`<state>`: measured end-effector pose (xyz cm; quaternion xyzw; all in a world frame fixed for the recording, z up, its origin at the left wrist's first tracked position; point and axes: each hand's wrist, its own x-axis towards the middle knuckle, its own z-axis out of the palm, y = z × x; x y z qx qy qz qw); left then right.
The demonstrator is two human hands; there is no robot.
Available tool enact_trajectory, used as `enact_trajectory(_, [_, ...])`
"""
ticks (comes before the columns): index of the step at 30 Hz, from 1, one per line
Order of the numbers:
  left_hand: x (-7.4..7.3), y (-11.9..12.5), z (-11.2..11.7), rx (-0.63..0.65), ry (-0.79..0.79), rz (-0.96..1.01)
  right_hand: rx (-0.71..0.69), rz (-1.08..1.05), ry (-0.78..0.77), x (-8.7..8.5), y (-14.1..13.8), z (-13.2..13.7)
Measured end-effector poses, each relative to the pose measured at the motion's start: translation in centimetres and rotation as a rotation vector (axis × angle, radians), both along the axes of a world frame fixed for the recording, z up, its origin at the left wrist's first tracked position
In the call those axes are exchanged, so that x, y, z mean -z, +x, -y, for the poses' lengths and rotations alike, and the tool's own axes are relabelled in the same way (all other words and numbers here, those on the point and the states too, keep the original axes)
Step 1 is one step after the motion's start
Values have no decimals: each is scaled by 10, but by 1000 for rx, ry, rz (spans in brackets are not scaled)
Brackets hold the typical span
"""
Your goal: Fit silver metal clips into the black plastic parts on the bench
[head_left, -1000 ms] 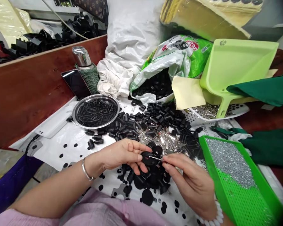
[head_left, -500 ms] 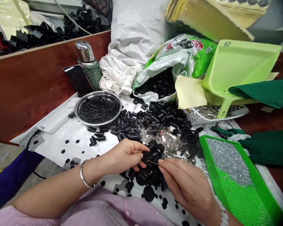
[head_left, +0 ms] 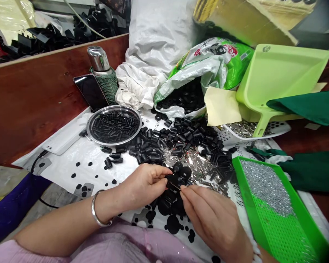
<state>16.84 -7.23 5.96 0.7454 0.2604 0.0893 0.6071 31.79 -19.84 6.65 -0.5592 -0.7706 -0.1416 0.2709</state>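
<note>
Watching this person at the bench, and the left hand (head_left: 142, 186) has its fingers curled in tight, pinching a small black rubber part (head_left: 173, 181) just above a heap of black rubber discs (head_left: 171, 206). The right hand (head_left: 214, 219) is right beside it, its fingertips (head_left: 184, 191) drawn narrow at that same part, though honestly I can't tell if they're gripping it. All around, on a dotted white plastic sheet (head_left: 79, 171), black rubber sleeves (head_left: 164, 142) lie scattered over shiny metal bits (head_left: 193, 164). Up on the left there's a steel plate (head_left: 113, 126) of black ribbed pieces, and off to the right a bright green mesh tray (head_left: 245, 193) holding silver bits (head_left: 265, 186)
</note>
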Motion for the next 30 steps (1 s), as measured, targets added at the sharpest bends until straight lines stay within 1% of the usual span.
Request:
enact_trajectory(4, [-3, 0, 4, -9, 236, -11, 48, 81, -4, 4, -9, 1])
enact_trajectory(6, [-4, 0, 5, -30, 295, -13, 64, 96, 1, 5, -15, -2])
enact_trajectory(7, [-4, 0, 6, -43, 294, -8, 66, 85, 2, 5, -17, -5])
enact_trajectory(8, [-3, 0, 6, -49, 267, 3, 62, 52, -2, 6, -17, -7])
enact_trajectory(10, [-1, -1, 5, -29, 151, 39, 48, -79, -43, 7, -15, -13])
enact_trajectory(13, [3, -3, 1, 29, -31, 89, 30, -366, -182, 8, -6, -20])
enact_trajectory(15, [5, -5, -2, 50, -77, 108, 34, -530, -259, 9, -1, -22])
enact_trajectory(17, [7, -5, -4, 60, -78, 123, 40, -641, -295, 10, 2, -22])
enact_trajectory(19, [9, -4, -6, 58, -86, 127, 32, -685, -293, 11, 2, -21])
enact_trajectory(21, [10, -2, -7, 56, -137, 130, 0, -676, -274, 12, 2, -20])
enact_trajectory(23, [10, -1, -8, 90, -191, 124, -46, -639, -261, 14, 3, -19])
enact_trajectory(24, [9, -1, -9, 122, -188, 114, -67, -622, -261, 15, 3, -19])
enact_trajectory(26, [7, -3, -10, 196, -96, 80, -89, -608, -276, 17, 4, -18])
enact_trajectory(28, [4, -7, -11, 255, 69, 64, -80, -632, -304, 19, 5, -19])
enact_trajectory(30, [3, -10, -11, 288, 260, 59, -52, -674, -330, 20, 5, -20])
